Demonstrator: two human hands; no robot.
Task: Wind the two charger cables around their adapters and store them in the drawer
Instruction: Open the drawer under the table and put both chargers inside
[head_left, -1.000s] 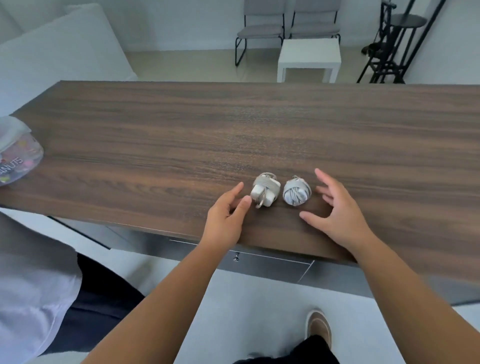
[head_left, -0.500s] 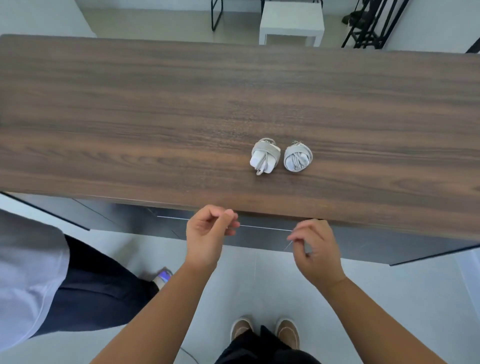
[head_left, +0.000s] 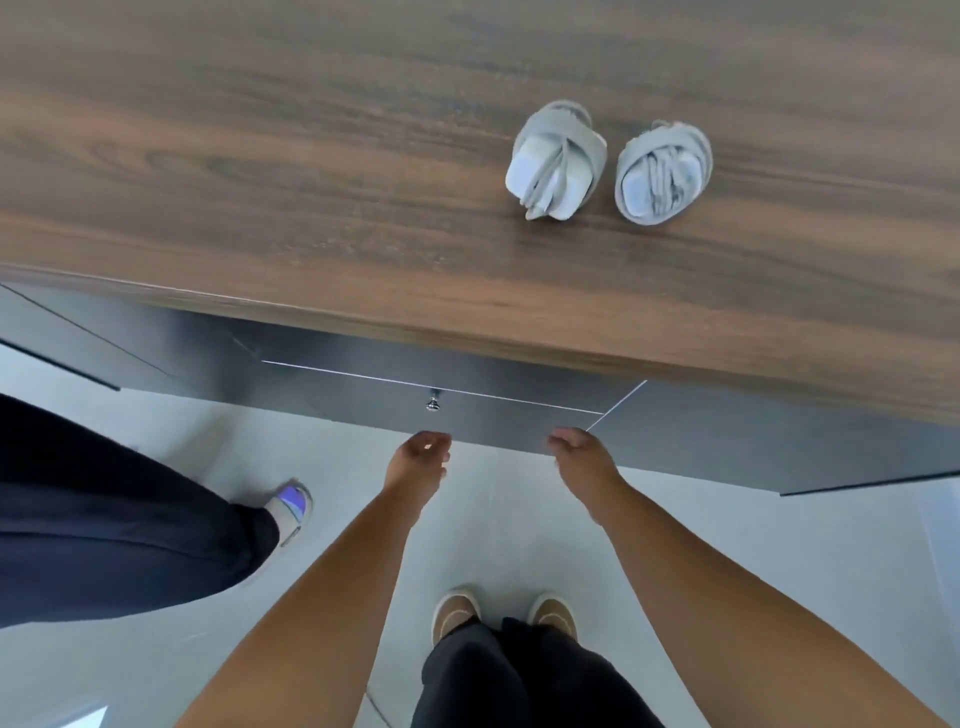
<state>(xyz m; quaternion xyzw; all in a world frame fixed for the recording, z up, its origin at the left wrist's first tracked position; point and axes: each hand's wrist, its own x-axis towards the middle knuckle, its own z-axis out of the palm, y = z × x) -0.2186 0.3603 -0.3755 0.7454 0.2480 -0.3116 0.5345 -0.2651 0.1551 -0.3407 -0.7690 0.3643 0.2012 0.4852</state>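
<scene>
1. My left hand (head_left: 418, 460) hangs below the drawer front (head_left: 467, 410), fingers loosely curled with the tips near the front's lower edge; I see nothing held in them.
2. My right hand (head_left: 579, 452) sits at the same height, near the drawer front's lower right corner, fingers also loosely bent and holding nothing. Whether either hand actually touches the panel I cannot tell.
3. Between and just above the two hands is the small metal knob (head_left: 433, 402) on the dark grey drawer front; neither hand is on it. The drawer looks closed, flush with the panels beside it.
4. Above that, on the wooden tabletop (head_left: 260, 156), lie the two wound bundles side by side, close together but apart: the left charger (head_left: 556, 161) with its cable wrapped across a white adapter, and the right charger (head_left: 662, 174), wrapped likewise.
5. Further out, below my forearms, my brown shoes (head_left: 506, 616) stand on the pale floor (head_left: 779, 545). At left is another person's dark trouser leg (head_left: 104, 519) and light shoe (head_left: 293, 509).
</scene>
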